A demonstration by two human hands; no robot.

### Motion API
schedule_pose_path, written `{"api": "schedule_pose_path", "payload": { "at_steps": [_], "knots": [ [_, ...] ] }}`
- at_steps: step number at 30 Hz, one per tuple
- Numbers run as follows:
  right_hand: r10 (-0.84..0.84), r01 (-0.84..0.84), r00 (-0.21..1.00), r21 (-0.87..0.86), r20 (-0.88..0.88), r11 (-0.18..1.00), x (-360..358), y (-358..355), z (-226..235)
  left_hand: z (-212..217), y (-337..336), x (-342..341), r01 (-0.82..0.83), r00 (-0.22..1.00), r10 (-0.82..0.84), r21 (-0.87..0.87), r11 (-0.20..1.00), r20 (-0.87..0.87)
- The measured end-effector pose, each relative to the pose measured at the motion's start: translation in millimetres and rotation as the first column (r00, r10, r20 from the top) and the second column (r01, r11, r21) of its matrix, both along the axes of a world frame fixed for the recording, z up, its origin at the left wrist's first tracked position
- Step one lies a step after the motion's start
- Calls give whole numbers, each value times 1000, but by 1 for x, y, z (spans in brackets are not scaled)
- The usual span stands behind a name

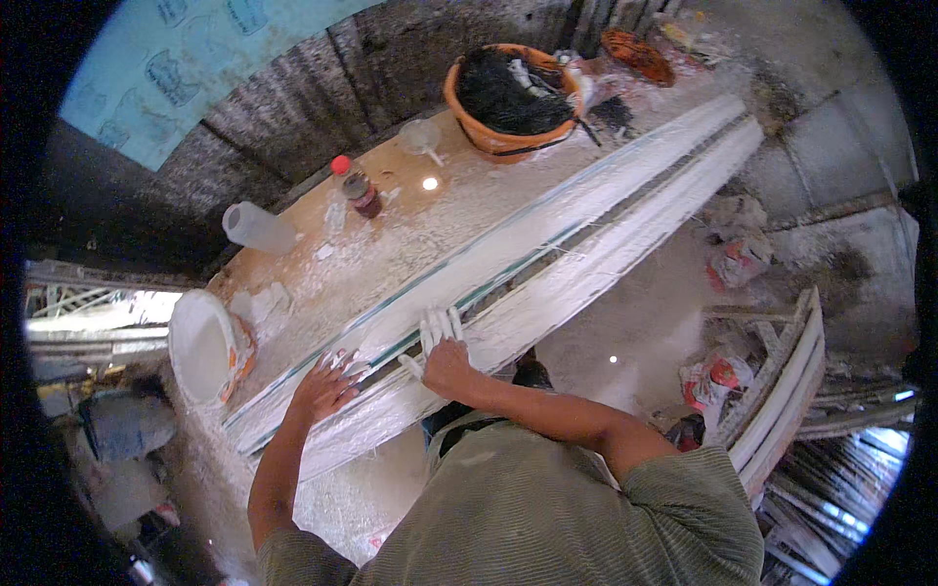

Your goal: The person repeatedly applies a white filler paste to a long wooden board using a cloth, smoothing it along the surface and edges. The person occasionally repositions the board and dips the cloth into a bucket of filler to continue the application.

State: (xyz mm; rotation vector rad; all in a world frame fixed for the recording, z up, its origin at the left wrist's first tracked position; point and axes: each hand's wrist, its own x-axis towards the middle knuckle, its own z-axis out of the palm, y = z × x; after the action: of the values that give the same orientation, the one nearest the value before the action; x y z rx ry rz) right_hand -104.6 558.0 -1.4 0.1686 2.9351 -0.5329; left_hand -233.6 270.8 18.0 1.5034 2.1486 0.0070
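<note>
**Plaster moulding, long, white, on workbench**

We log one long plaster moulding (pixel 586 234) lying diagonally across the bench (pixel 410 234). Our left hand (pixel 322 389) presses flat on it, fingers spread; our right hand (pixel 442 356) likewise, plaster-coated fingers extended. Adjacent: white bucket (pixel 207 347), orange basin (pixel 513 98), red-capped bottle (pixel 357 188).

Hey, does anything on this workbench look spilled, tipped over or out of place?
Yes. A clear plastic jug lies on its side on the table, and white plaster is splashed across the tabletop and coats both hands' fingers.
</note>
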Motion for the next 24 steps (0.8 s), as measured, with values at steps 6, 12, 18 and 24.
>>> {"api": "schedule_pose_path", "payload": {
  "at_steps": [6, 12, 18, 24],
  "knots": [
    [-231, 272, 853, -20, 469, 962, -27, 81, 24, -11, 74, -14, 68, 998, -67, 83, 994, -18],
    [-428, 388, 875, 203, 225, 899, -29, 198, 4, -15, 217, -10, 171, 985, -158, 234, 957, -72],
    [-576, 516, 783, 271, 235, 812, -36, 367, -24, -34, 396, -7, 254, 958, -191, 324, 911, -215],
    [-532, 505, 779, 170, 333, 846, -29, 560, 8, -55, 606, -10, 235, 965, -154, 431, 871, -214]
  ]
}}
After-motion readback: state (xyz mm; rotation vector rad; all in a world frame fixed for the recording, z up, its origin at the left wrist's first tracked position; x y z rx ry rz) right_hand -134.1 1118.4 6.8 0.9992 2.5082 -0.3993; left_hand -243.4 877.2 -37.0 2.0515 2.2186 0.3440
